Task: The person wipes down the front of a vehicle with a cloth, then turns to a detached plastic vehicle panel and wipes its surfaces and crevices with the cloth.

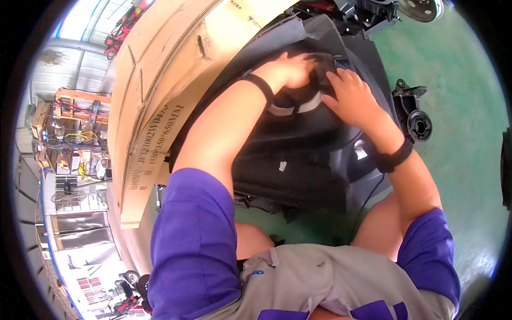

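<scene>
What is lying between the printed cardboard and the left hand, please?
In the head view, a dark stretch of the black panel lies between the printed cardboard and the left hand.

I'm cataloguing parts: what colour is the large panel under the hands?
The panel is black, as the head view, the only one, shows.

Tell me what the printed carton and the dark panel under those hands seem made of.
Carton: matte brown cardboard, going by its printed tan surface and ragged cutout. Dark panel: probably moulded plastic, smooth with some shine, judging by its pale highlights; painted metal remains possible.
</scene>
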`<control>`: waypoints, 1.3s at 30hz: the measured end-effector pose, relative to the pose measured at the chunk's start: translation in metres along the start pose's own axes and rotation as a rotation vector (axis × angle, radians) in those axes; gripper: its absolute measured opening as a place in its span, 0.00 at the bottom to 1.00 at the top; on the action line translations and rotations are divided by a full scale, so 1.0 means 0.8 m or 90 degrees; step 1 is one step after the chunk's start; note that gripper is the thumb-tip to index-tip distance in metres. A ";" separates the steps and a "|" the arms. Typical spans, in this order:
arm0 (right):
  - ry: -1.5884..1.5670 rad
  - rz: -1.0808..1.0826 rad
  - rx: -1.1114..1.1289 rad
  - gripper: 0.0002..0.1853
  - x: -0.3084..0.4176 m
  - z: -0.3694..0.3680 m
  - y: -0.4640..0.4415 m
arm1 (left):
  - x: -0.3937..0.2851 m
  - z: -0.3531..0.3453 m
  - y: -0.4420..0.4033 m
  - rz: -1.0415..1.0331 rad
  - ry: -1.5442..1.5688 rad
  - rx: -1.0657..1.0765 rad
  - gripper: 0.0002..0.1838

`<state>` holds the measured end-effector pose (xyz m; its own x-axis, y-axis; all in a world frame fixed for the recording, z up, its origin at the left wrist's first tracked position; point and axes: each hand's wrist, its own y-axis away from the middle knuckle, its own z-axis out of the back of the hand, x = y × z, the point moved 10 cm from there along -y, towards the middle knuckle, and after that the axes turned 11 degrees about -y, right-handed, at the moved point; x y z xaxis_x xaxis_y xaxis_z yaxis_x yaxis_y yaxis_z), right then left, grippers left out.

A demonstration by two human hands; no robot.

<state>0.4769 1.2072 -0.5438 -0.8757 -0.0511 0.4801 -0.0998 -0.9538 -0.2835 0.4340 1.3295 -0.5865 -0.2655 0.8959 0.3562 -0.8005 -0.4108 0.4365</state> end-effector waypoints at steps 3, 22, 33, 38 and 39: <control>-0.033 0.019 -0.005 0.30 -0.019 -0.006 -0.011 | 0.014 -0.008 -0.012 0.057 0.066 -0.027 0.34; -0.174 0.102 -0.061 0.07 0.028 0.026 -0.005 | -0.014 0.002 0.146 0.232 0.157 -0.190 0.16; -0.010 -0.021 0.031 0.13 0.022 0.044 0.008 | -0.054 0.005 0.092 0.062 0.270 -0.220 0.19; 0.050 -0.047 -0.018 0.15 -0.003 0.035 -0.002 | -0.024 -0.048 -0.028 -0.019 0.313 -0.084 0.31; 0.063 -0.046 -0.045 0.16 -0.009 0.031 -0.005 | -0.023 -0.036 -0.033 -0.008 0.291 -0.073 0.31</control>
<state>0.4951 1.2041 -0.5256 -0.9071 0.0501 0.4179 -0.1948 -0.9302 -0.3112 0.4441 1.3289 -0.6284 -0.4439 0.8941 -0.0598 -0.8528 -0.4010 0.3346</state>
